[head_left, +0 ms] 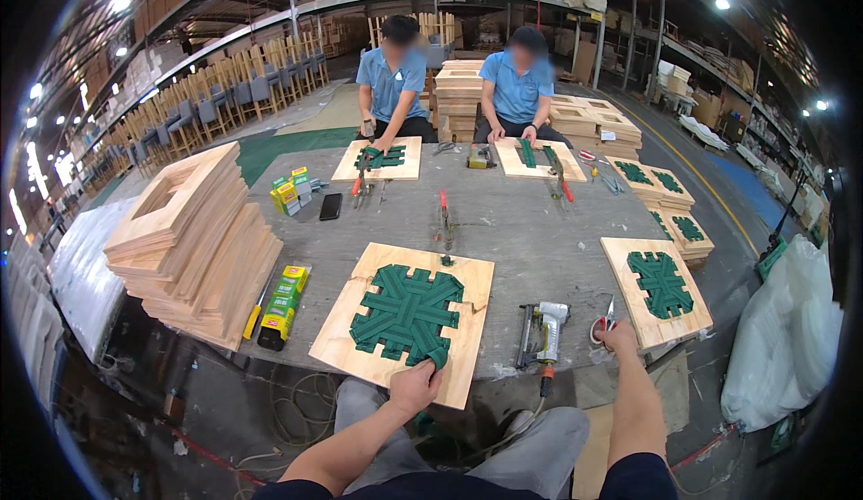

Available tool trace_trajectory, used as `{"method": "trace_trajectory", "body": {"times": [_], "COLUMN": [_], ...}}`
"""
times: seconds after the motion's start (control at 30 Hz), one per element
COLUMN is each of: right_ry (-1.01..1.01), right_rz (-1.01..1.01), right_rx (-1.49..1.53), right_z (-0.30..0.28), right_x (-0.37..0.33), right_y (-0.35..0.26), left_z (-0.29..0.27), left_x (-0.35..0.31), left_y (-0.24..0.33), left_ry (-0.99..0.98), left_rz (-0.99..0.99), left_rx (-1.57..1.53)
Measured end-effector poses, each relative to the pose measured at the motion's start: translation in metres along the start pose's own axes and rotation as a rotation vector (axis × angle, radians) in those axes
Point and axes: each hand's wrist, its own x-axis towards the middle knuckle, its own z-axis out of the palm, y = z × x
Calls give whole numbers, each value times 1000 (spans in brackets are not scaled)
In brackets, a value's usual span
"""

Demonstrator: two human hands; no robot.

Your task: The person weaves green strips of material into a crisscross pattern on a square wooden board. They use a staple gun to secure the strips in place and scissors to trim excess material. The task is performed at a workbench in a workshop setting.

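In front of me a square wooden board lies slightly turned on the table. Green webbing straps are woven across its middle, their ends making a notched edge. My left hand is closed on a strap end at the board's near edge. Farther right, my right hand has its fingers closed at the handles of a pair of scissors, whose blades point away from me. Between my hands a pneumatic staple gun lies on the table, its hose running off the near edge.
Bare wooden frames are stacked at left, beside yellow-green boxes. A finished-looking woven board lies at right. A phone and pliers-like tool lie farther back. Two people in blue shirts work on similar boards across the table.
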Motion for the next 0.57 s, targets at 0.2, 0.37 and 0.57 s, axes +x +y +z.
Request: {"method": "trace_trajectory", "body": {"times": [0.2, 0.37, 0.57], "right_ry": [-395, -443, -461], "right_rz": [158, -123, -862], "right_rx": [697, 995, 224], "right_z": [-37, -24, -14], "right_x": [18, -45, -92], "right_y": [33, -22, -64], "left_z": [13, -23, -18], "left_x": [33, 76, 87], "left_y": [-11, -46, -46], "left_ry": [-199, -471, -449], "left_rz": [-249, -995, -1045], "left_rx": [-162, -1312, -1256]}}
